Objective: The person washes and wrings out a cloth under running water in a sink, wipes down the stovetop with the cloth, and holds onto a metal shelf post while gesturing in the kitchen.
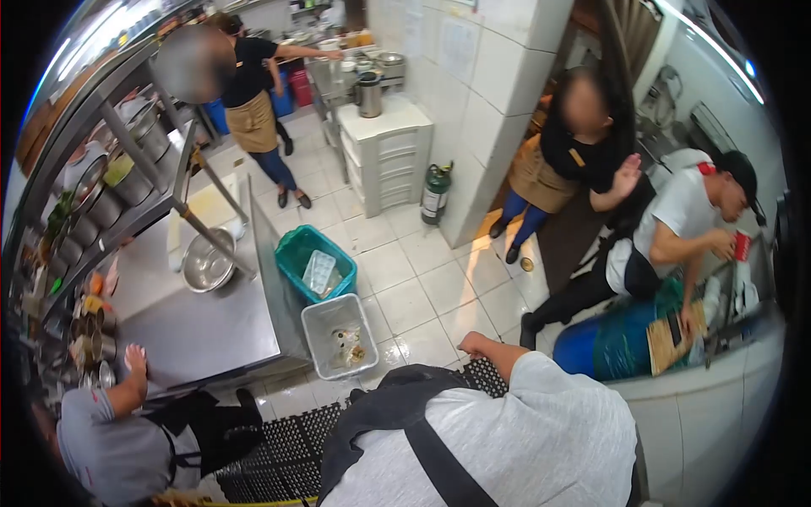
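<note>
- A metal counter fills the left side, a steel bowl by its right edge and a pale cutting board at its far end
- A co-worker's hand rests on the counter's near left corner
- A teal tub stands beside the counter's right side with a clear plastic box in it, blocking the way straight behind the grey bin
- Farther back are white drawers with a metal jug on top, and a green extinguisher by the wall
- On the right a person in a cap has one hand on a brown board over a blue barrel
- The grey bin stands on the floor off the counter's near right corner, upright, mouth up, scraps inside, long axis running from the teal tub toward the wearer
- The right hand is near the bin, apart from it, fingers curled; I cannot tell whether they grip anything
- The left hand is out of sight, its grip unknown
</note>
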`<act>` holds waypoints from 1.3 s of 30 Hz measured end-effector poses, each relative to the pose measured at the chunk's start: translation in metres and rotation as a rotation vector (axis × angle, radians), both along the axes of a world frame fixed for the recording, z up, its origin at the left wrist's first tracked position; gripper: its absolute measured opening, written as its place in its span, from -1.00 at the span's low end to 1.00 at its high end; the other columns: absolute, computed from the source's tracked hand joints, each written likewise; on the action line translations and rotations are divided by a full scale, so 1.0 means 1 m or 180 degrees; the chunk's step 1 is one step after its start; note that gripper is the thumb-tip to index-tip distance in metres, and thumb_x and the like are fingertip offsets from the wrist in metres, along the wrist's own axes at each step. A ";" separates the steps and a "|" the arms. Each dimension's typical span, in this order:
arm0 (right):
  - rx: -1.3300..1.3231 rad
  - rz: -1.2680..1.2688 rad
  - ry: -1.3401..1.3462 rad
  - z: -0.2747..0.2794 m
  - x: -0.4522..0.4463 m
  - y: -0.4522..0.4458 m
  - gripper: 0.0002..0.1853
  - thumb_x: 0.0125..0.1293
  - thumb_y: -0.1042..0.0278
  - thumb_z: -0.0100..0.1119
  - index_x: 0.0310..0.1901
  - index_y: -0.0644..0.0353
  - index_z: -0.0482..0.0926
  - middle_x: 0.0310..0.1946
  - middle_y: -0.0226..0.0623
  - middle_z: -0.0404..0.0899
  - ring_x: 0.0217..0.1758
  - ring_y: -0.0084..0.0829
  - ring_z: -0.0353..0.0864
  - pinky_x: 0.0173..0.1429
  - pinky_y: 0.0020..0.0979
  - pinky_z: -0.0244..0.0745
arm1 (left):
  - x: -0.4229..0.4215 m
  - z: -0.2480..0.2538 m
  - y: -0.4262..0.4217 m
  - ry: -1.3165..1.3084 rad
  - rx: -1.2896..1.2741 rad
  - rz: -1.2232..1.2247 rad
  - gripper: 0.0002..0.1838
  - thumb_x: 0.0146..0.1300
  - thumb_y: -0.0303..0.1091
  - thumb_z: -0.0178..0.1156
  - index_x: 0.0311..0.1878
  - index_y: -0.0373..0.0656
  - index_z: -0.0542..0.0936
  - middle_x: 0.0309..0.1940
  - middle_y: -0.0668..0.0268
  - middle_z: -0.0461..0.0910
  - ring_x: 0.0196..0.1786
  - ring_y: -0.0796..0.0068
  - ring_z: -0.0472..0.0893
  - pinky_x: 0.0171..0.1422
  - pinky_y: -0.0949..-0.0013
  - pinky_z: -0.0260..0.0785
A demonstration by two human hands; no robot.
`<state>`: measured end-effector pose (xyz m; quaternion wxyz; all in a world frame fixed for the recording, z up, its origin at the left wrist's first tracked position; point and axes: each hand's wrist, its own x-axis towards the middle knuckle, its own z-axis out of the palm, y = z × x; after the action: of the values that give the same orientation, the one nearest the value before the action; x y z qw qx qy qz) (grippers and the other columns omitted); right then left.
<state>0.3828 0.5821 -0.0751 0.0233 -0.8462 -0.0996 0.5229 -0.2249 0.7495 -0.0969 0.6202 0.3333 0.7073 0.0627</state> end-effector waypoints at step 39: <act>0.6878 0.0907 0.0945 0.538 -0.128 0.652 -0.30 0.35 0.18 0.50 0.38 0.33 0.39 0.13 -0.09 0.57 0.15 -0.39 0.61 0.27 -0.37 0.54 | 0.108 -0.010 -0.200 0.1444 0.1050 -0.0643 -0.66 0.40 -0.05 0.24 0.02 -0.09 0.70 -0.22 0.09 0.77 -0.17 0.10 0.77 -0.12 -0.01 0.58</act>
<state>0.2549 1.2337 0.4626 0.7030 -0.2892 -0.5978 0.2545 -0.1173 0.5492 -0.1066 0.3868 0.5039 0.7714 0.0387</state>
